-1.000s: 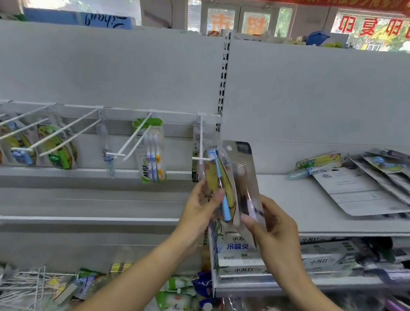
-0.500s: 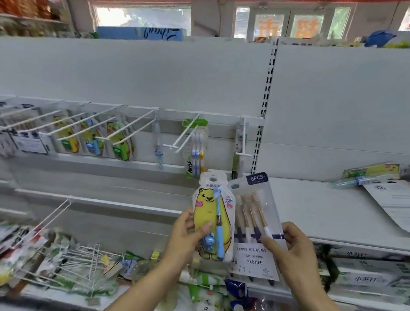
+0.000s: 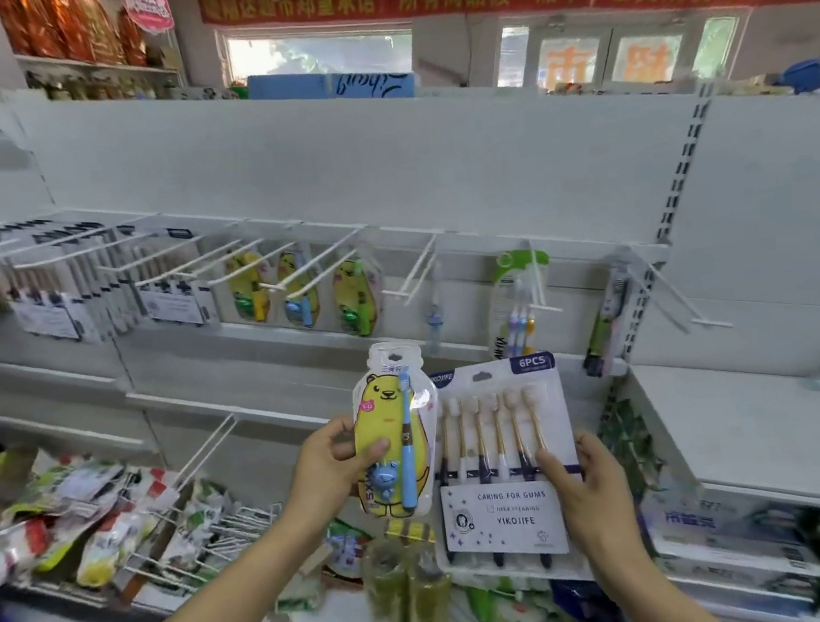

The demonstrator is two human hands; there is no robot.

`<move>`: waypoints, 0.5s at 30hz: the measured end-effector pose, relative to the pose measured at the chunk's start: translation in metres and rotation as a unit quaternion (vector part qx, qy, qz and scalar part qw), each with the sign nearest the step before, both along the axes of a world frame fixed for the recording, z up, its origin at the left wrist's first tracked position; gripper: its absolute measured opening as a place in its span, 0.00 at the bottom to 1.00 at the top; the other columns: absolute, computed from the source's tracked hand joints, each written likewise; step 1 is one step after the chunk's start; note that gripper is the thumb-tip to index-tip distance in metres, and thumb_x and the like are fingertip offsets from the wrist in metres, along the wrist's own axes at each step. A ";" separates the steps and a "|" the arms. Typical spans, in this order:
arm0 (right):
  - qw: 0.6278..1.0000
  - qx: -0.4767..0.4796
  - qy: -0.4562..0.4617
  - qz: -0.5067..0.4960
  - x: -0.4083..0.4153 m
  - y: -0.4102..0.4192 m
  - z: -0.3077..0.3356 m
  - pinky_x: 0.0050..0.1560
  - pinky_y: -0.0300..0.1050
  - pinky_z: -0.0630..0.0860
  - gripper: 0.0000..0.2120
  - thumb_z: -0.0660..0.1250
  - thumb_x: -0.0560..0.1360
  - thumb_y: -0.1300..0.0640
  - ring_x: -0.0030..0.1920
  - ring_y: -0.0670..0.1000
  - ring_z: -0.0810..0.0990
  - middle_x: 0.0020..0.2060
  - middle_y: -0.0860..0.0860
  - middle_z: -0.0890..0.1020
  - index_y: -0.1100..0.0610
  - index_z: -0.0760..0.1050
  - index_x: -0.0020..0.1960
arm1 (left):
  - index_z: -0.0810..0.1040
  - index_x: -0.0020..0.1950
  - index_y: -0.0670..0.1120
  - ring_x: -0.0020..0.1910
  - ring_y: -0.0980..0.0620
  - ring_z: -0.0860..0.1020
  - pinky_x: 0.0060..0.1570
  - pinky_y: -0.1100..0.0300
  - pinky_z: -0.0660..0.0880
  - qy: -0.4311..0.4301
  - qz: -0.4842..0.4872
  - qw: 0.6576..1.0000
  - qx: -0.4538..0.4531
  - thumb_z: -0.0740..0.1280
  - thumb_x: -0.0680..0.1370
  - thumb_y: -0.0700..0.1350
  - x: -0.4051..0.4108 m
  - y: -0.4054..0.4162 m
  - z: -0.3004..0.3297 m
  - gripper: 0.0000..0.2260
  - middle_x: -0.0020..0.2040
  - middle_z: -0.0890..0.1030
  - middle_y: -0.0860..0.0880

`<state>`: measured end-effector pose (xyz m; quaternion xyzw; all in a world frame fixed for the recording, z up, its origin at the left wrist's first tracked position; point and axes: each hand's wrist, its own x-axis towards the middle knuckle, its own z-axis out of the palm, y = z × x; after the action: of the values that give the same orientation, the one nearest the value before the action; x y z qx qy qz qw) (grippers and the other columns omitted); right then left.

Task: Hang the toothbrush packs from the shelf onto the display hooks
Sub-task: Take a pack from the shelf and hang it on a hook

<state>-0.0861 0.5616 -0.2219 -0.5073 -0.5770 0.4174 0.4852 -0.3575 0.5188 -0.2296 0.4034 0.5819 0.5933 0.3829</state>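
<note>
Head view: display hooks (image 3: 319,265) upper left, three yellow packs hanging there. Left hand (image 3: 331,467) grips yellow bear toothbrush pack (image 3: 396,431), upright, below the hooks. Touching its right edge, six-brush pack (image 3: 506,459) pinched by right hand (image 3: 592,487). White shelf (image 3: 753,429) far right.

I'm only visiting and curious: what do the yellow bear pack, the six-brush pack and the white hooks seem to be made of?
Yellow bear pack: likely glossy clear plastic over a printed card; it shows glare.
Six-brush pack: seemingly a matte white card under a clear plastic blister, with printed text.
Display hooks: probably white-coated metal wire, thin and straight.
</note>
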 end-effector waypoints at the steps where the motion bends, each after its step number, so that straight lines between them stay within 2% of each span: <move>1: 1.000 0.002 0.000 0.001 -0.017 -0.002 0.002 0.37 0.38 0.80 0.06 0.69 0.78 0.61 0.41 0.44 0.85 0.45 0.48 0.85 0.54 0.78 0.55 | 0.77 0.49 0.42 0.43 0.44 0.86 0.41 0.49 0.82 0.008 0.002 1.000 0.003 0.75 0.72 0.41 -0.020 -0.002 0.001 0.10 0.45 0.87 0.44; 3: 1.000 -0.001 -0.008 0.007 -0.050 -0.008 0.006 0.41 0.43 0.82 0.08 0.70 0.77 0.63 0.42 0.45 0.85 0.46 0.48 0.86 0.53 0.78 0.54 | 0.77 0.50 0.42 0.42 0.45 0.86 0.42 0.48 0.81 0.016 0.000 1.000 0.007 0.76 0.72 0.41 -0.057 -0.005 0.005 0.11 0.44 0.87 0.45; 6: 1.000 0.007 -0.010 0.013 -0.093 -0.016 0.015 0.43 0.47 0.83 0.11 0.72 0.74 0.66 0.42 0.47 0.85 0.44 0.49 0.86 0.52 0.79 0.49 | 0.78 0.52 0.45 0.45 0.44 0.86 0.40 0.51 0.82 0.007 -0.016 1.000 0.016 0.77 0.71 0.40 -0.105 -0.009 0.014 0.13 0.45 0.87 0.46; 9: 1.000 0.003 0.004 0.019 -0.130 -0.019 0.021 0.40 0.46 0.83 0.11 0.73 0.73 0.68 0.40 0.48 0.86 0.41 0.50 0.87 0.52 0.81 0.47 | 0.79 0.54 0.48 0.45 0.47 0.85 0.40 0.51 0.82 0.016 -0.025 0.999 0.030 0.82 0.63 0.47 -0.144 -0.011 0.023 0.22 0.46 0.87 0.48; 10: 1.000 -0.004 0.019 0.023 -0.140 -0.020 0.023 0.38 0.43 0.82 0.10 0.73 0.73 0.67 0.39 0.47 0.86 0.41 0.50 0.87 0.54 0.82 0.48 | 0.79 0.54 0.49 0.44 0.48 0.85 0.38 0.53 0.82 0.018 -0.023 0.999 0.034 0.82 0.64 0.46 -0.156 -0.010 0.025 0.22 0.46 0.87 0.48; 13: 0.998 -0.018 0.060 0.032 -0.167 -0.020 0.026 0.36 0.42 0.81 0.08 0.73 0.73 0.67 0.40 0.49 0.86 0.42 0.52 0.88 0.58 0.82 0.50 | 0.79 0.53 0.49 0.39 0.53 0.85 0.32 0.59 0.81 -0.001 -0.012 0.999 0.047 0.74 0.73 0.35 -0.184 -0.008 0.030 0.14 0.41 0.87 0.53; 15: 0.996 -0.026 0.082 0.037 -0.181 -0.019 0.028 0.36 0.41 0.81 0.08 0.72 0.73 0.67 0.41 0.49 0.86 0.43 0.52 0.88 0.58 0.82 0.51 | 0.78 0.52 0.49 0.37 0.54 0.85 0.31 0.60 0.80 -0.018 -0.013 0.998 0.054 0.75 0.73 0.36 -0.199 -0.006 0.034 0.13 0.40 0.87 0.54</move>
<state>-0.2671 0.5429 -0.1935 -0.4620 -0.5431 0.4898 0.5017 -0.5568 0.5124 -0.1952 0.4200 0.5364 0.6265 0.3785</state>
